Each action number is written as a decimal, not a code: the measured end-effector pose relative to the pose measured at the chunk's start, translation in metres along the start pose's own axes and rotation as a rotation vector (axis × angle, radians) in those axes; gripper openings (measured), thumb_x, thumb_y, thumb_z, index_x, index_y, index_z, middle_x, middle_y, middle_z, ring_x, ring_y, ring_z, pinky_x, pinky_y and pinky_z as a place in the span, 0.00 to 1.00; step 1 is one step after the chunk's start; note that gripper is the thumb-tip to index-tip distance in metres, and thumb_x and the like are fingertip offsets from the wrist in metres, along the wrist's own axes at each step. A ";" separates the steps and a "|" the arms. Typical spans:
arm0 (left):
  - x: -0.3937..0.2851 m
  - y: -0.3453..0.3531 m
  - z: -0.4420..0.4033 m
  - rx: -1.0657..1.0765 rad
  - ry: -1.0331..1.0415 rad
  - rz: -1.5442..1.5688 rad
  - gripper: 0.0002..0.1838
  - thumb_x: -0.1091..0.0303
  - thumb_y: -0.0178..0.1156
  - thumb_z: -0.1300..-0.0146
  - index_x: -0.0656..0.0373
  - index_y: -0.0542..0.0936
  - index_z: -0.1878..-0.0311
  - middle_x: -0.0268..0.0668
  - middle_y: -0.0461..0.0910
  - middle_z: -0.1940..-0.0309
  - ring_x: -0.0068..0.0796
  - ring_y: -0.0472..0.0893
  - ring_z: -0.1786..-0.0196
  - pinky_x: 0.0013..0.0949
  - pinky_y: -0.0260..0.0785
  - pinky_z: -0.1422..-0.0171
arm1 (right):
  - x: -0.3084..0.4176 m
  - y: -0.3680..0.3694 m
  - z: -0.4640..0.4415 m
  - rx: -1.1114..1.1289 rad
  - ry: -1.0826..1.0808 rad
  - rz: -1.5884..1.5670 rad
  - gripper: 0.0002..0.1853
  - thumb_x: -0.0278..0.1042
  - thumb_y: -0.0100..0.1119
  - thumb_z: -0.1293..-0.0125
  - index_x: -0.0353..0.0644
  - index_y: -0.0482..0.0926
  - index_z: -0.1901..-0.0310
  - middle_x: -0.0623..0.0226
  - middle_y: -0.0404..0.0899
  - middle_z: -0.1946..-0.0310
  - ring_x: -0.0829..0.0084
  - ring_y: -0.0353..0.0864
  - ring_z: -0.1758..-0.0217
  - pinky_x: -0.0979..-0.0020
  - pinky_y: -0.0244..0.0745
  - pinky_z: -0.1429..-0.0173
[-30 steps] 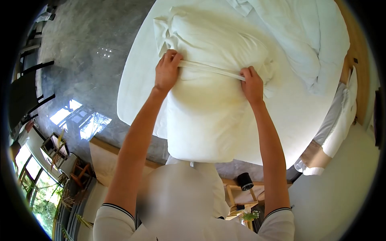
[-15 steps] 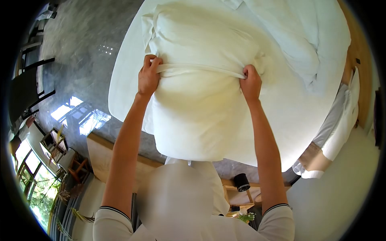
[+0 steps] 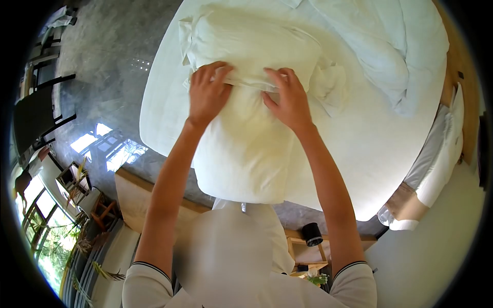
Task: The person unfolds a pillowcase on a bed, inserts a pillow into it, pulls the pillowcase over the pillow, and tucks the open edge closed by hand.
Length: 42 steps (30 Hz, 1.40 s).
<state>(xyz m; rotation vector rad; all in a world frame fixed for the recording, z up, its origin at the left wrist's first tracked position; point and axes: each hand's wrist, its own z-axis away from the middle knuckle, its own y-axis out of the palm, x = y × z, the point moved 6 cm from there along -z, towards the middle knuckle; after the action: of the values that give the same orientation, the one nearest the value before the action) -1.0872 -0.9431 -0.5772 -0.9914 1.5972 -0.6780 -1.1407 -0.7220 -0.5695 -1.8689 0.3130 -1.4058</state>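
Observation:
A white pillow (image 3: 246, 154) lies partly inside a white pillowcase (image 3: 251, 43) on a white bed (image 3: 354, 154). The case's hem crosses the pillow between my hands. My left hand (image 3: 208, 92) rests at the hem's left part, its fingers bent and spread over the fabric. To the right, my right hand (image 3: 287, 95) is at the hem with thumb and fingers apart. Loose fabric of the case lies beyond my right hand.
A rumpled white duvet (image 3: 375, 51) covers the bed's far right. Beside the wall, more pillows (image 3: 436, 159) stand at the right edge. A dark chair (image 3: 36, 115) is at the left on the grey floor (image 3: 108, 66). A black lamp (image 3: 311, 234) is near my body.
Both hands have moved inward along the hem, nearer to each other. My right hand has let go of the hem's right end, and the fingers of both hands have loosened.

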 end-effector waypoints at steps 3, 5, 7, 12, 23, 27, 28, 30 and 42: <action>-0.022 0.018 -0.015 0.036 0.202 -0.038 0.23 0.80 0.73 0.44 0.50 0.88 0.45 0.32 0.85 0.48 0.38 0.83 0.38 0.49 0.76 0.30 | 0.001 0.027 -0.006 0.084 -0.030 0.098 0.16 0.19 0.74 0.37 0.45 0.86 0.49 0.66 0.84 0.54 0.55 0.84 0.45 0.53 0.83 0.41; -0.021 0.015 -0.006 0.108 0.157 0.009 0.22 0.80 0.73 0.45 0.51 0.88 0.46 0.33 0.83 0.51 0.38 0.84 0.42 0.47 0.79 0.35 | 0.000 0.028 0.006 0.083 -0.052 0.089 0.15 0.20 0.73 0.36 0.46 0.86 0.49 0.67 0.83 0.54 0.57 0.83 0.48 0.54 0.83 0.42; -0.019 0.014 0.014 0.160 0.191 0.030 0.21 0.79 0.72 0.46 0.53 0.88 0.47 0.35 0.78 0.58 0.37 0.85 0.52 0.43 0.83 0.50 | 0.000 0.029 0.024 0.083 -0.073 0.076 0.13 0.22 0.73 0.34 0.46 0.86 0.49 0.68 0.81 0.54 0.59 0.83 0.51 0.54 0.84 0.43; -0.007 0.021 0.053 0.303 0.230 0.063 0.19 0.81 0.69 0.42 0.54 0.87 0.47 0.35 0.79 0.55 0.37 0.85 0.56 0.44 0.83 0.52 | 0.002 0.021 0.047 0.091 -0.357 0.140 0.14 0.23 0.71 0.40 0.45 0.85 0.52 0.66 0.81 0.56 0.60 0.84 0.51 0.58 0.83 0.46; 0.085 0.000 0.051 0.047 -0.129 -0.050 0.21 0.91 0.58 0.46 0.55 0.81 0.53 0.37 0.80 0.56 0.48 0.84 0.48 0.51 0.80 0.52 | -0.112 -0.011 0.039 -0.143 0.070 0.287 0.14 0.15 0.66 0.39 0.43 0.77 0.55 0.61 0.77 0.56 0.51 0.81 0.52 0.52 0.78 0.51; 0.078 -0.014 0.080 0.093 -0.153 0.080 0.21 0.92 0.56 0.49 0.58 0.79 0.54 0.40 0.78 0.57 0.52 0.82 0.49 0.52 0.77 0.49 | -0.095 -0.021 0.072 -0.105 0.120 0.185 0.15 0.10 0.64 0.41 0.40 0.75 0.58 0.59 0.75 0.58 0.50 0.79 0.53 0.51 0.75 0.52; 0.081 -0.015 0.086 0.090 -0.203 0.159 0.21 0.93 0.56 0.50 0.59 0.79 0.55 0.41 0.78 0.57 0.54 0.81 0.50 0.52 0.76 0.49 | -0.090 -0.024 0.075 -0.099 0.066 0.182 0.15 0.09 0.65 0.41 0.40 0.75 0.59 0.59 0.75 0.59 0.50 0.79 0.53 0.51 0.75 0.53; 0.077 -0.010 0.097 0.057 -0.154 0.214 0.20 0.93 0.55 0.50 0.60 0.78 0.56 0.43 0.76 0.59 0.54 0.79 0.52 0.51 0.74 0.48 | -0.089 -0.021 0.083 0.000 0.074 0.160 0.15 0.09 0.65 0.41 0.40 0.75 0.59 0.58 0.74 0.60 0.50 0.79 0.54 0.52 0.75 0.53; 0.136 0.009 -0.006 0.115 -0.565 0.403 0.15 0.64 0.65 0.25 0.57 0.85 0.39 0.46 0.81 0.33 0.48 0.82 0.40 0.47 0.77 0.32 | -0.100 -0.029 -0.005 0.578 0.290 -0.051 0.07 0.23 0.67 0.29 0.37 0.81 0.53 0.59 0.89 0.57 0.64 0.87 0.56 0.63 0.81 0.47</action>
<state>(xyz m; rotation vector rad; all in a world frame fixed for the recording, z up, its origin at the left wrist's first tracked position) -1.1043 -1.0576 -0.6498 -0.6663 1.1861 -0.1810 -1.1881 -0.6444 -0.6196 -1.2145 -0.0096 -1.5965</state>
